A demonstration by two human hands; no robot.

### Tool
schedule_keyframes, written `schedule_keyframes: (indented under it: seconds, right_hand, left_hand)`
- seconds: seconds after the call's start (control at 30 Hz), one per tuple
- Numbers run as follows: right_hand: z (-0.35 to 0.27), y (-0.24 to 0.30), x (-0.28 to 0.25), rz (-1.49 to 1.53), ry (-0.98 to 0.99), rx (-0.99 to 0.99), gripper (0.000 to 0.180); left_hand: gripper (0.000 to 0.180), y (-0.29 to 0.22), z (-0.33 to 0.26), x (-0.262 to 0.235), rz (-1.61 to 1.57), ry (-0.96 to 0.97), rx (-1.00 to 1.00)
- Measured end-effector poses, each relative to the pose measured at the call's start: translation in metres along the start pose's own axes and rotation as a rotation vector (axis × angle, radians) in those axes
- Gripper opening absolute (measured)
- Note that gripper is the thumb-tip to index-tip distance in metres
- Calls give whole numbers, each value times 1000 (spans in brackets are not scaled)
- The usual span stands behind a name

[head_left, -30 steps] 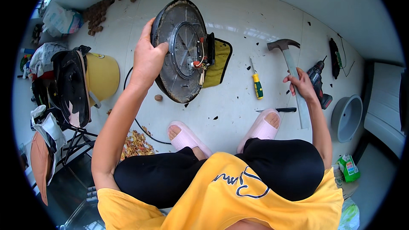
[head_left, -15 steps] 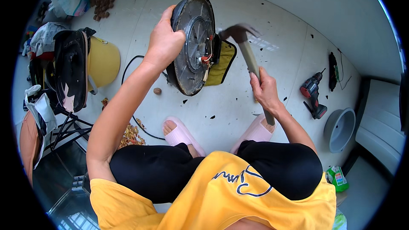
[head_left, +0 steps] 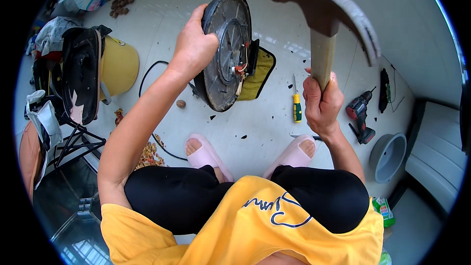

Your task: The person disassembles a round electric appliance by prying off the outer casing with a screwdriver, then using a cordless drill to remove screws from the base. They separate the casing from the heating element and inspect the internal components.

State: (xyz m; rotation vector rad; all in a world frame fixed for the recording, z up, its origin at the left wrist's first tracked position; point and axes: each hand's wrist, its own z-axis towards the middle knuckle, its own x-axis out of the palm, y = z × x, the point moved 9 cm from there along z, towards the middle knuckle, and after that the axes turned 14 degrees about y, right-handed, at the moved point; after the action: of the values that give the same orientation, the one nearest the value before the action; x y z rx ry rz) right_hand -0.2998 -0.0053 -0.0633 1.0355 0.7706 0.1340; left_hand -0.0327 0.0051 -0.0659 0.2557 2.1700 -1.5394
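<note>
The left hand (head_left: 194, 49) holds a round disc unit (head_left: 226, 51) upright on edge above the floor (head_left: 274, 113), fingers curled over its rim, thumb on the near face. The right hand (head_left: 321, 103) has its fingers wrapped tight round the wooden handle of a hammer (head_left: 324, 14), with the head raised high just right of the disc.

Risks, as judged:
- The left fingers lie near the likely strike zone; a glancing blow could hit them.
- The disc is braced by one hand only, so impact may twist it free.
- Wires at the hub (head_left: 239, 68) may tear.
- Feet in open slippers (head_left: 211, 152) sit directly below; falling parts could strike toes.
</note>
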Motion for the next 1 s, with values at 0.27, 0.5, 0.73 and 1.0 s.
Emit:
schedule_keyframes:
  seconds: [0.27,0.5,0.73,1.0]
  right_hand:
    - [-12,-42,64,-80,74,128,20]
    - [-43,-109,76,-67,325,545,18]
    - [-4,-36,45,-80,1,173,16]
    - [-53,-133,103,-135,277,535,21]
  left_hand:
    - [59,7,1,-2,25,8,-12]
    - [62,15,4,-6,-9,63,-62]
    - [63,12,0,-7,-15,64,20]
    - [63,21,-9,-19,-134,50,-46]
